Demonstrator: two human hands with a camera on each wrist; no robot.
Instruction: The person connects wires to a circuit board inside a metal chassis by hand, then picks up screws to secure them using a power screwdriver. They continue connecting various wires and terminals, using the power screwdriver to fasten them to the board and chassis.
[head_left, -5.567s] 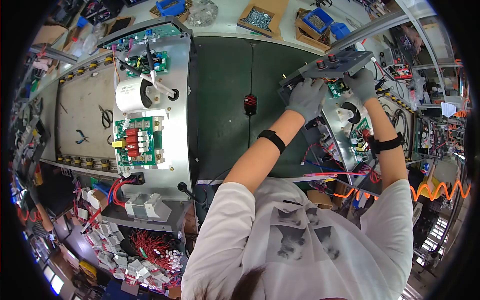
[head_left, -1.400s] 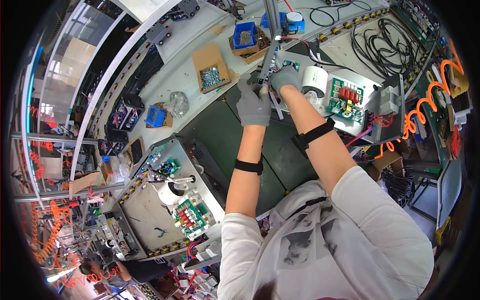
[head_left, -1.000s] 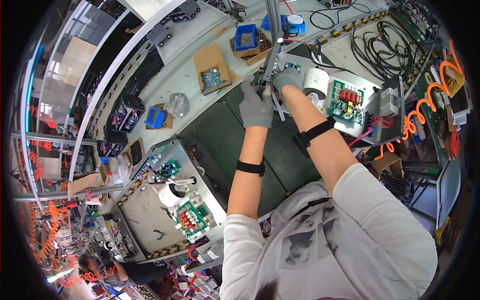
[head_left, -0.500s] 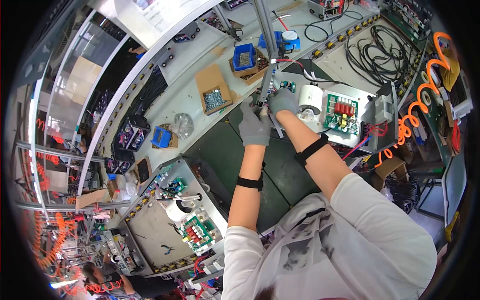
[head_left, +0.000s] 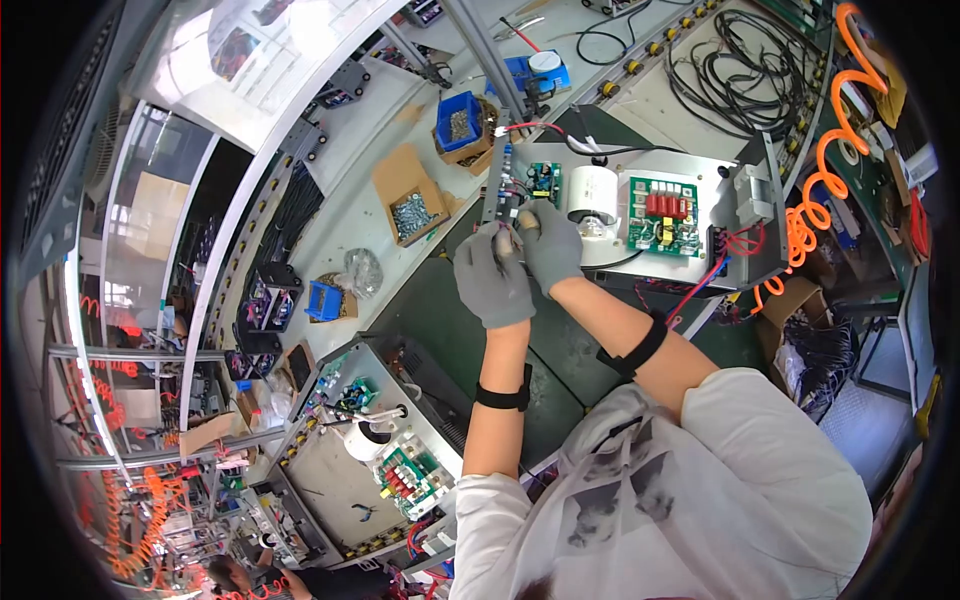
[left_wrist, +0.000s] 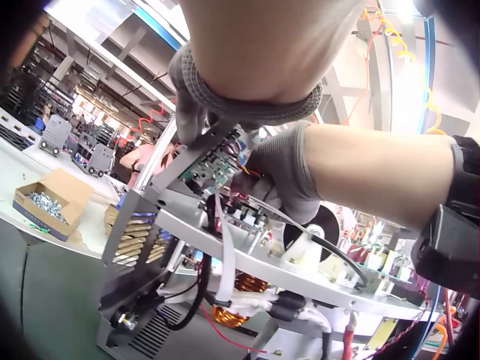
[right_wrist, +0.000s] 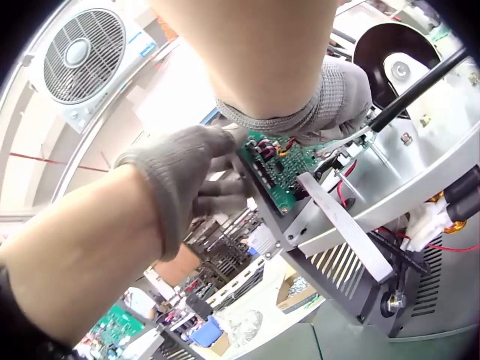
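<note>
My gloved left hand [head_left: 495, 278] grips the near end of the dark front panel [head_left: 494, 195] of an uncovered electrical unit. In the right wrist view its fingers lie behind the panel's edge, beside a green circuit board [right_wrist: 277, 176]. Close against it, my gloved right hand [head_left: 552, 245] has its fingers curled at the board, with a thin cable [left_wrist: 285, 217] running out from them across the metal chassis [left_wrist: 375, 300]. Its fingertips are partly hidden among small wires. A flat white ribbon cable [right_wrist: 345, 225] hangs over the chassis edge. A white capacitor [head_left: 593, 190] stands beside the right hand.
A second uncovered unit [head_left: 425, 450] stands nearer, to the left. Beyond the hands are a cardboard box of screws [head_left: 410, 215] and blue bins [head_left: 458, 120]. A metal post [head_left: 485, 55] rises behind the panel. Black cables [head_left: 740, 75] lie coiled at the back right.
The view has turned from the earlier straight-on look. In the last half second the right hand has drawn back from over the small board to beside the left hand, and the board now shows.
</note>
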